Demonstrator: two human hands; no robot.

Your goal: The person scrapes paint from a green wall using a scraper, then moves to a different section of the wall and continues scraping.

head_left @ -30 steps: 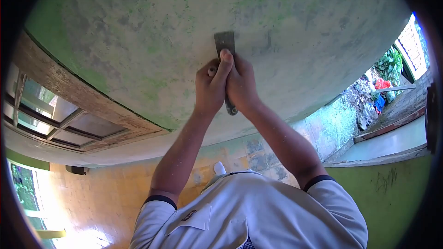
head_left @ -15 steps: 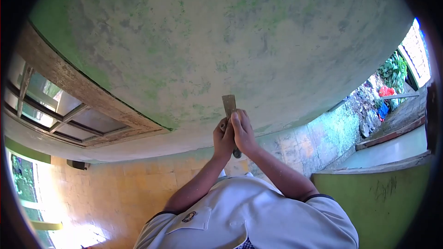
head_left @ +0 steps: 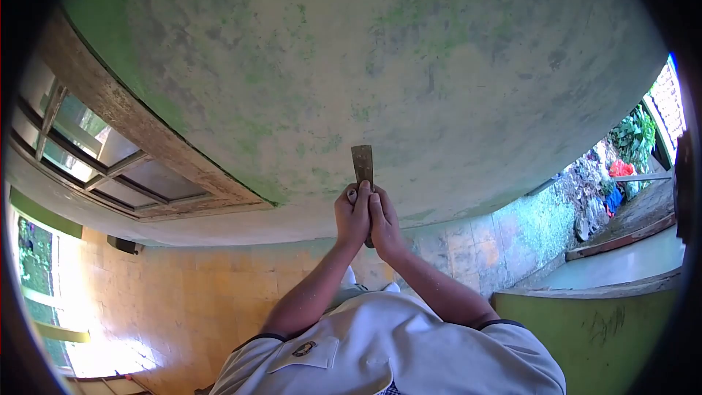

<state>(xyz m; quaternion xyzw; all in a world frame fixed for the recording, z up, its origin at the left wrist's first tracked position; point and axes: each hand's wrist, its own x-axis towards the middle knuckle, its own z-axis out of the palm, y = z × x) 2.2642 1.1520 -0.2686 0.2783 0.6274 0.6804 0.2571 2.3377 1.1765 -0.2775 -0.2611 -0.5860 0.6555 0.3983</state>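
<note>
Both of my hands are closed around the handle of a paint scraper point(head_left: 363, 163). Its flat, worn blade points up and away from me, overlapping the wall point(head_left: 439, 102) in this view. My left hand point(head_left: 352, 217) grips from the left, thumb laid up along the tool at the base of the blade. A small, round, pale thing shows among its fingers. Pressed against it, my right hand point(head_left: 385, 230) wraps the handle from the other side. The dark butt of the handle pokes out below the hands. The wall has patchy whitish paint with green showing through.
A weathered wooden window frame point(head_left: 197, 183) with glass panes is on the left. Tiled floor point(head_left: 197, 271) lies below. At right stand a low green wall point(head_left: 585, 329) and a ledge, with rubble point(head_left: 591, 201) and plants point(head_left: 635, 135) outside.
My grip on the scraper has shifted: the left thumb now lies higher along the tool, and the right thumb has dropped beside it. The view has tilted slightly.
</note>
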